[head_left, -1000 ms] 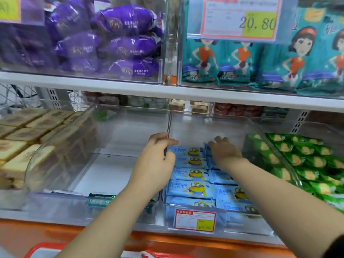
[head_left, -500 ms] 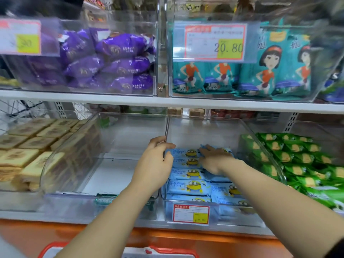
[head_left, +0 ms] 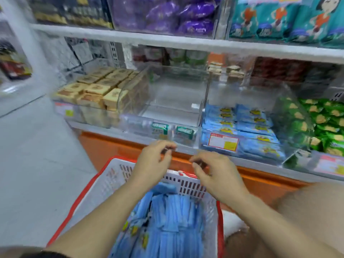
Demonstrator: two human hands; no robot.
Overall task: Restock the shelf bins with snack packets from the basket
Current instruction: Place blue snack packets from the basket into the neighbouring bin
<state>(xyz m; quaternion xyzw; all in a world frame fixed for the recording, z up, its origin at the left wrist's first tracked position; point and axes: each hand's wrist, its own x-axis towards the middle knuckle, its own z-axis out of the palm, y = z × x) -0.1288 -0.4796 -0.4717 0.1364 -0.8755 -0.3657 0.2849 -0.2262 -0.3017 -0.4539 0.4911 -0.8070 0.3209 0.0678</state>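
The left hand [head_left: 152, 162] hovers over the far rim of the basket [head_left: 111, 175]. Its fingers are loosely curled, thumb and fingertips near each other. Nothing shows in its grip, though blur softens the tips. Just to its right and apart from it, the right hand [head_left: 217, 174] hangs the same way, fingers bent and slack, holding nothing that can be made out. Neither hand touches the basket or the shelf.

The packets [head_left: 167, 220], blue, lie heaped in the basket below both hands, between the two forearms. None is against the fingers.

On the shelf beyond, from the left, stand a cake bin [head_left: 134, 97] of tan blocks and a middle bin [head_left: 175, 101] with two green packs [head_left: 160, 127] at its front. Next comes the blue bin [head_left: 260, 94], holding rows of the same blue packets, and then green packets [head_left: 325, 123] at the right.

Half a second ago the left hand gripped the wall between the middle and blue bins, and the right hand pressed on the packets in the blue bin. Both have now come back out over the basket, and the view has dipped to show it.
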